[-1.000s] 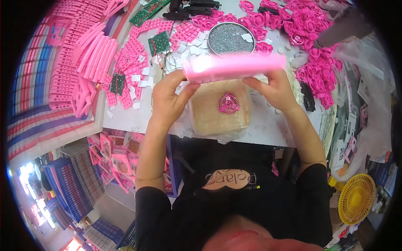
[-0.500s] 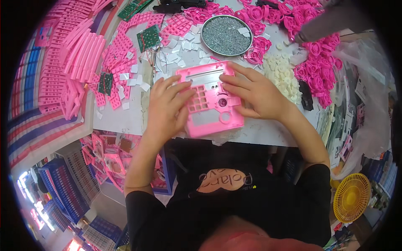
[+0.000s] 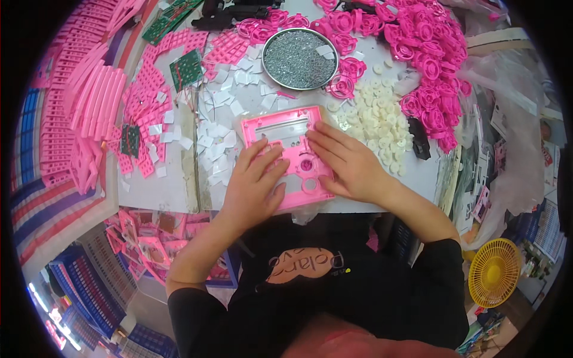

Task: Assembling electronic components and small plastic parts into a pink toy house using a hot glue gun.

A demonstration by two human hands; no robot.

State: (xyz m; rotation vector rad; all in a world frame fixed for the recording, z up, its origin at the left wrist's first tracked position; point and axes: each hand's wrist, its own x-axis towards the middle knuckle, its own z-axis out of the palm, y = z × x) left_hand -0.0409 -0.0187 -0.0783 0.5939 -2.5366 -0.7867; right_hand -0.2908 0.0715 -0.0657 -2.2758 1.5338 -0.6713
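Both hands lie flat on a pink plastic calculator housing (image 3: pixel 286 156) that sits face-up on the white worktable (image 3: pixel 161 191), near the front edge, right in front of the person. Left hand (image 3: pixel 253 188) is spread wide, palm down, over the lower-left part of the housing, fingers covering the key area; right hand (image 3: pixel 349 164) is also open, fingers together, pressing along the right side w/ fingertips reaching toward the display window. Neither hand grips anything, they just press. Change vs. 1 s ago: the housing was held up off the table, edge-on btw both hands, above a small pink part on a tan pad; half a sec ago it was already coming down flat, and now it's fully down w/ both palms on top. That reads like a placed-and-pressed step, i.e. the shell seated over whatever lay under it, though the pad and small part are hidden now so can't confirm. Around it: round metal tray of screws (image 3: pixel 300 58) behind the housing, heap of white round buttons (image 3: pixel 376 122) to the right, pile of pink ring parts (image 3: pixel 427 65) at back right, scattered white squares (image 3: pixel 218 128) to the left, green circuit boards (image 3: pixel 186 68) and stacked pink key frames (image 3: pixel 89 107) further left. Yellow fan (image 3: pixel 494 272) stands low right, off the table.
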